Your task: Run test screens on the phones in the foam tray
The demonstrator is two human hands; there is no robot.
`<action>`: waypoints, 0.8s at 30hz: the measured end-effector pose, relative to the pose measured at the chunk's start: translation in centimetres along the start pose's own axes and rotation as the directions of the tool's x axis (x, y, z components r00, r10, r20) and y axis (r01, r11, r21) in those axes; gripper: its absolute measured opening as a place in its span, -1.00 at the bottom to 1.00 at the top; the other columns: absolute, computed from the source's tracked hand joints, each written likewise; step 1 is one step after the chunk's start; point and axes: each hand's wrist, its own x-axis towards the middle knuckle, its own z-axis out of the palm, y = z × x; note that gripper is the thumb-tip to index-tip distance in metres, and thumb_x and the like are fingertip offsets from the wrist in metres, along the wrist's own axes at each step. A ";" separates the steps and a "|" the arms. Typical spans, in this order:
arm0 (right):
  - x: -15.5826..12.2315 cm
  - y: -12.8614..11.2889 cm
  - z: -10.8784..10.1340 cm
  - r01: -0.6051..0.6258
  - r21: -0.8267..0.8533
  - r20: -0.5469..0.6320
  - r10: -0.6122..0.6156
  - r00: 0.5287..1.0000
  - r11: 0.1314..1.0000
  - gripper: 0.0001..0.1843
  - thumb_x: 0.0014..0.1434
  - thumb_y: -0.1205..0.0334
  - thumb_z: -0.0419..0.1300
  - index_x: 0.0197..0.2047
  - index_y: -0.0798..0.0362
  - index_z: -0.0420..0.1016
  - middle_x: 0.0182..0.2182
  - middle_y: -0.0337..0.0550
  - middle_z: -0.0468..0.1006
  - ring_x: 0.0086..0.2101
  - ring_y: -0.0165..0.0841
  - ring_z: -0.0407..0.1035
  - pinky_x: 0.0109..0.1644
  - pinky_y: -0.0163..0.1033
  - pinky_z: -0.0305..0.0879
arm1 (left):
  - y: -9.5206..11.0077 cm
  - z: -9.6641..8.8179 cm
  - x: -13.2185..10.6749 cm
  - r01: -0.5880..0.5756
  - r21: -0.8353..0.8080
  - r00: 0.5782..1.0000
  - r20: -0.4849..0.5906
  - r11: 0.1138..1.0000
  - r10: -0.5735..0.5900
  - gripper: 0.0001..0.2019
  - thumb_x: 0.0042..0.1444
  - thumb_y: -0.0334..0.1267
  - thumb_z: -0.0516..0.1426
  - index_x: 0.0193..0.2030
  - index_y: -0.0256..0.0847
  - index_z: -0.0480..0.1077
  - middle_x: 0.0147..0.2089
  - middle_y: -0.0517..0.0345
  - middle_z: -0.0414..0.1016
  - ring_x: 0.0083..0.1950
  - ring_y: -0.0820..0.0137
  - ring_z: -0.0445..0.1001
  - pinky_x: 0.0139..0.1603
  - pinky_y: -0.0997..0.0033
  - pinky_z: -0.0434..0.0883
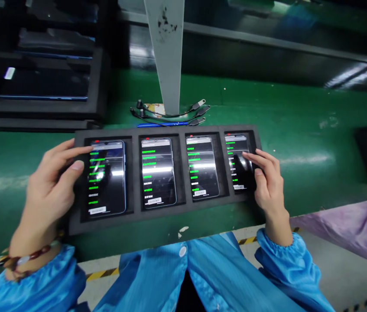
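Observation:
A black foam tray [136, 173] lies on the green belt and holds several lit phones side by side. My left hand [51, 184] rests on the tray's left end, fingers stretched out, a fingertip touching the top of the leftmost phone [107, 177]. My right hand [267, 182] lies over the tray's right end, its fingers spread on the screen of the rightmost phone [237, 160]. Two more phones [157, 171] [202, 167] sit between them. Neither hand grips anything.
The green belt [300, 130] runs across the view. Behind the tray lie short cables with plugs [183, 115] and a blue pen [157, 125] at the foot of a grey post [167, 52]. Stacked black foam trays [40, 82] sit far left. A purple cloth [349, 227] lies right.

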 end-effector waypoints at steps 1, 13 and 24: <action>-0.4 0.0 -0.1 0.013 0.005 -0.021 -0.013 1.000 1.000 -0.53 0.60 0.20 0.00 0.42 -0.16 0.55 0.26 -0.07 0.69 0.44 0.00 0.37 0.54 0.39 0.32 | 0.3 0.0 -0.1 0.004 -0.011 1.000 -0.020 1.000 -0.004 -0.71 0.43 0.03 0.20 0.14 0.12 0.67 0.44 0.16 0.59 0.61 -0.01 0.41 0.72 -0.29 0.24; -1.2 0.2 -0.2 -0.046 -0.052 0.060 0.049 0.997 0.998 -0.54 0.63 0.13 -0.01 0.39 -0.11 0.58 0.28 -0.07 0.69 0.44 0.06 0.37 0.54 0.41 0.21 | 0.2 0.1 0.1 -0.029 0.088 1.000 -0.002 0.996 0.030 -0.61 0.51 0.14 0.13 0.14 0.05 0.71 0.51 0.04 0.45 0.61 -0.07 0.35 0.66 -0.40 0.26; 0.6 -4.7 2.4 0.267 0.016 0.239 -0.263 0.935 0.964 -0.55 0.56 0.26 0.04 0.37 -0.14 0.56 0.27 -0.01 0.64 0.39 0.01 0.42 0.46 0.29 0.26 | 5.9 2.9 0.4 -0.464 0.138 0.813 0.458 0.875 0.359 -0.63 0.47 0.00 0.13 0.25 0.31 0.69 0.64 0.21 0.33 0.52 -0.17 0.34 0.59 -0.56 0.18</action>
